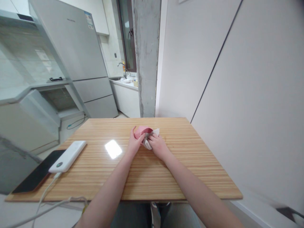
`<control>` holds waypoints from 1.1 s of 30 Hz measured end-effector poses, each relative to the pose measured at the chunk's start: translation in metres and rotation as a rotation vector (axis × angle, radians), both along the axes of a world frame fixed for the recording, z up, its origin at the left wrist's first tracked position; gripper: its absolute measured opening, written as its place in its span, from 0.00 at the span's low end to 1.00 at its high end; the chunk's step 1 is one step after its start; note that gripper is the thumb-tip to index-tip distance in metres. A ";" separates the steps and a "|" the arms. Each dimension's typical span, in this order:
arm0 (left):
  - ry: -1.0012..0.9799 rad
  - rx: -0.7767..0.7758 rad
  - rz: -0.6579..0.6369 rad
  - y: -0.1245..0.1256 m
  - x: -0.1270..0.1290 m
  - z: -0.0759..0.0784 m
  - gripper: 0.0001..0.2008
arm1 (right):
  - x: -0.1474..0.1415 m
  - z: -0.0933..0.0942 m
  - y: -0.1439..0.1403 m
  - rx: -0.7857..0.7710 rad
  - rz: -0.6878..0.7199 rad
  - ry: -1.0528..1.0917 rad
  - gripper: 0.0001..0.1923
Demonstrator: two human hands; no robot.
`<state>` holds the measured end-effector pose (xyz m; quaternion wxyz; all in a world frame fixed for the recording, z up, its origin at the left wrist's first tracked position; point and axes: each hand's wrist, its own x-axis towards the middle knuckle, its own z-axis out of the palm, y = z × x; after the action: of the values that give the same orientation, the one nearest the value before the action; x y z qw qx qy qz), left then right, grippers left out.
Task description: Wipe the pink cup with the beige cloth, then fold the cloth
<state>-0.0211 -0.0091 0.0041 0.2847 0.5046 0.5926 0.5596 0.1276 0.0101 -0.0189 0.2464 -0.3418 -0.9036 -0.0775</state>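
I see both forearms bare, reaching forward from the bottom edge and converging toward the middle; the left hand (134,143) lies palm-down with its thumb raised and its fingers curled inward toward the other hand; the right hand (157,146) sits just beside it, knuckles up, fingers bent and pinched at the tips; the two hands nearly touch at the fingertips; both wrists are straight and low.
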 end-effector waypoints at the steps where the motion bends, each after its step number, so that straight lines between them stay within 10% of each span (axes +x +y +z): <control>1: -0.034 -0.001 -0.012 -0.002 0.007 -0.003 0.38 | 0.000 -0.002 0.000 -0.009 -0.023 0.018 0.07; 13: 0.283 0.091 -0.060 -0.007 -0.006 -0.001 0.32 | 0.004 0.002 0.004 0.000 0.052 0.057 0.08; 19: -0.033 0.100 -0.075 -0.009 0.021 -0.007 0.36 | 0.004 -0.005 0.003 -0.016 0.012 0.196 0.09; 23: 0.069 0.055 -0.058 -0.007 0.005 0.001 0.26 | 0.007 0.003 0.004 -0.004 0.084 0.147 0.10; 33: 0.020 0.072 -0.111 -0.007 0.014 -0.007 0.39 | 0.003 -0.001 0.000 -0.068 0.007 0.187 0.09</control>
<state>-0.0067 -0.0158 -0.0030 0.2911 0.5522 0.5459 0.5588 0.1307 0.0101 -0.0201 0.3184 -0.3525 -0.8799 -0.0138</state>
